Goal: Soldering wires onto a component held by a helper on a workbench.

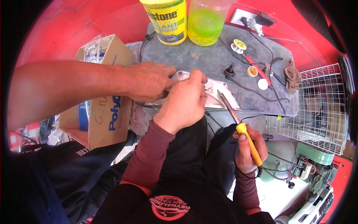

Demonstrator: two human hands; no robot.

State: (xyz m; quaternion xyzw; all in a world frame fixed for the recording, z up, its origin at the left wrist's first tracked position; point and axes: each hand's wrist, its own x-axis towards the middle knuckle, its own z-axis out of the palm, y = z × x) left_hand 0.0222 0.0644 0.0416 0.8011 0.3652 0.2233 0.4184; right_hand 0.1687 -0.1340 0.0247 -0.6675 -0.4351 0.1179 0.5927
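My right hand (pixel 250 152) grips a soldering iron (pixel 252 146) by its yellow handle, its metal tip slanting up and left to a white and clear plastic part (pixel 228 96). That part lies at the near edge of the grey tabletop (pixel 186 56). Over its left side my left hand (pixel 183 100) is closed, fingertips pinched. What they hold, if anything, is hidden behind the fingers. Another person's hand (pixel 151 80) reaches in from the left, next to mine, at the part's left end; its fingertips are partly covered.
Behind stand a yellow jug (pixel 172 28) and a container of green liquid (pixel 206 28). Right lie a solder spool (pixel 238 46), a small amber-filled tin (pixel 252 71), a red-handled tool (pixel 257 69) and loose cords. A cardboard box (pixel 113 115) flanks the left, a wire basket (pixel 317 100) the right.
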